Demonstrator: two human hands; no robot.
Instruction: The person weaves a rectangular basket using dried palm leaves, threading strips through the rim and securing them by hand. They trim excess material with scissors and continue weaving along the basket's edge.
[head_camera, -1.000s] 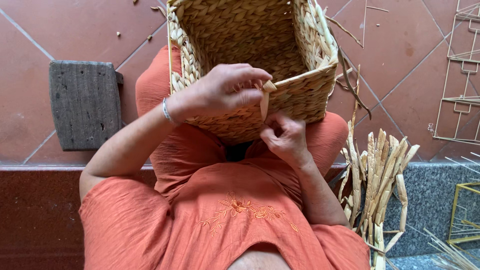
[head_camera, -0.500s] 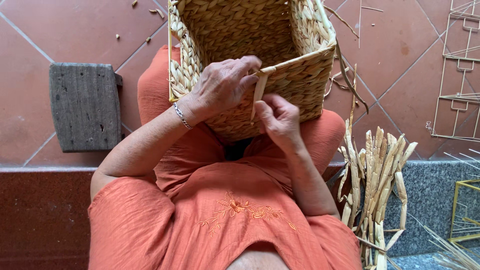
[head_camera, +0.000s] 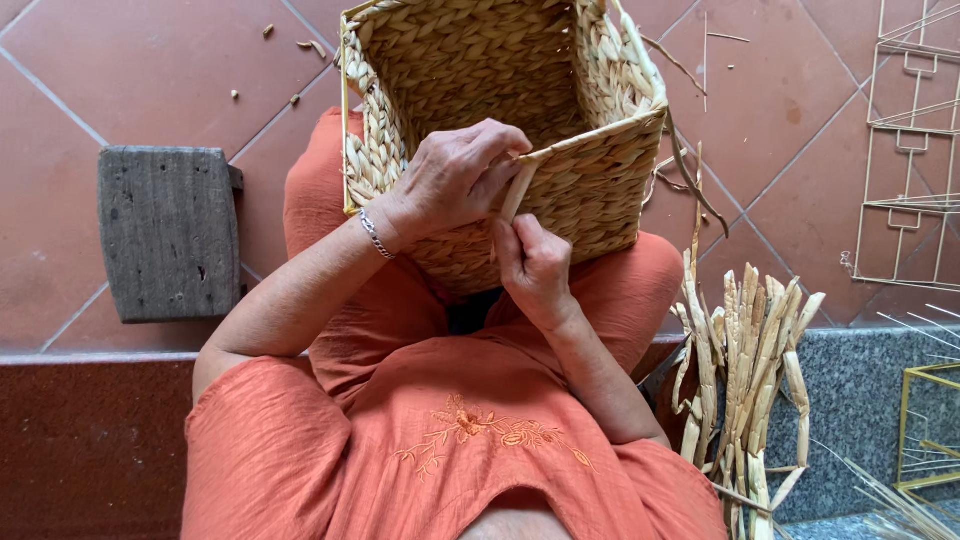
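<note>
On your lap, tilted so its open mouth faces away from you, sits the woven basket (head_camera: 500, 130), resting across both knees. You are at the rim-weaving step: 1 flat pale strand (head_camera: 515, 193) runs down from the near rim edge, and both hands work it there. Your left hand (head_camera: 455, 178) lies over the near wall with its grip narrow, fingers curled onto the rim and pinching the strand's upper part. Your right hand (head_camera: 535, 265) sits just below, its grip closed on the strand's lower end, thumb pressing it against the fingers.

As I judge it, the next move calls for steady tension from the right hand while the left holds the rim firm, so the strand stays flat as it is tucked or wrapped round the wire edge.

Near your right knee stands a bundle of dried strands (head_camera: 745, 380). To the far left, on the tiled floor (head_camera: 150, 70), is a small wooden stool (head_camera: 168, 230); wire frames (head_camera: 915, 150) lie at far right.
</note>
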